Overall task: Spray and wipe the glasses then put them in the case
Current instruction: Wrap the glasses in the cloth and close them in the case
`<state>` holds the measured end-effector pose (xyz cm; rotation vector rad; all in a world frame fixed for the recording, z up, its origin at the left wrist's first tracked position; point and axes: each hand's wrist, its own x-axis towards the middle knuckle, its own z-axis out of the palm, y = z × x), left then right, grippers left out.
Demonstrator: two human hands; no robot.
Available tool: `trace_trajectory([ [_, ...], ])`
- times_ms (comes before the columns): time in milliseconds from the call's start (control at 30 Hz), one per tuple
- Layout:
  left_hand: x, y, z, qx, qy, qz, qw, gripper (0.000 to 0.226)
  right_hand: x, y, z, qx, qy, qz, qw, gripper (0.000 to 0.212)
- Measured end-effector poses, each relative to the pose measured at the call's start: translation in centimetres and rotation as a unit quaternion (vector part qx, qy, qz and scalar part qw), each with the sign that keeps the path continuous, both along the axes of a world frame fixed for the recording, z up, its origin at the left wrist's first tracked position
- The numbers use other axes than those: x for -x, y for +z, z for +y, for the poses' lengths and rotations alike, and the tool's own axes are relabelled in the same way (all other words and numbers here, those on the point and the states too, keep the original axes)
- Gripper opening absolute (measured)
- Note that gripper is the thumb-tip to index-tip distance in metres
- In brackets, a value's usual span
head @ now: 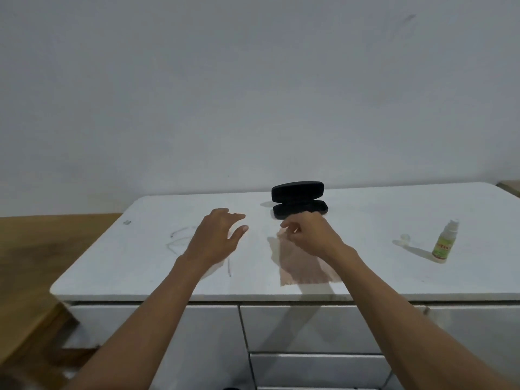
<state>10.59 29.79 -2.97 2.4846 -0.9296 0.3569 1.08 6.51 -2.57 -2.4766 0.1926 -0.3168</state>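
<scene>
Here right hand [309,235] pinches cloth [304,266] (case [298,199] open).

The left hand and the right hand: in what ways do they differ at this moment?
The left hand is open with fingers spread and holds nothing; the right hand has its fingers curled and pinches the pink cloth at its far corner. The left hand is over the thin-framed glasses; the right hand is just in front of the open black case. Both are over the white counter.
</scene>
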Motion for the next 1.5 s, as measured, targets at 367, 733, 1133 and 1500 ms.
trace_trajectory([
  [367, -0.4, -1.5, 12.5, 0.014, 0.072, -0.127, 0.989, 0.053, -4.3, -0.4, 9.0, 0.132, 0.113, -0.016, 0.985, 0.043],
  [733, -1.3, -2.7, 11.8, 0.047, 0.068, -0.169, 0.982, 0.017, -6.0, -3.1, 10.0, 0.136, 0.062, -0.116, 0.982, 0.023],
  [1133, -2.5, -0.2, 7.4, 0.29, 0.122, -0.039, 0.948, 0.01, -5.9, 0.6, 6.5, -0.039, -0.005, -0.228, 0.973, 0.01],
  [1500, 1.4, 0.3, -3.6, 0.304, 0.01, 0.144, 0.942, 0.007, 2.2, 0.4, -3.4, -0.069, -0.125, -0.208, 0.968, 0.016],
])
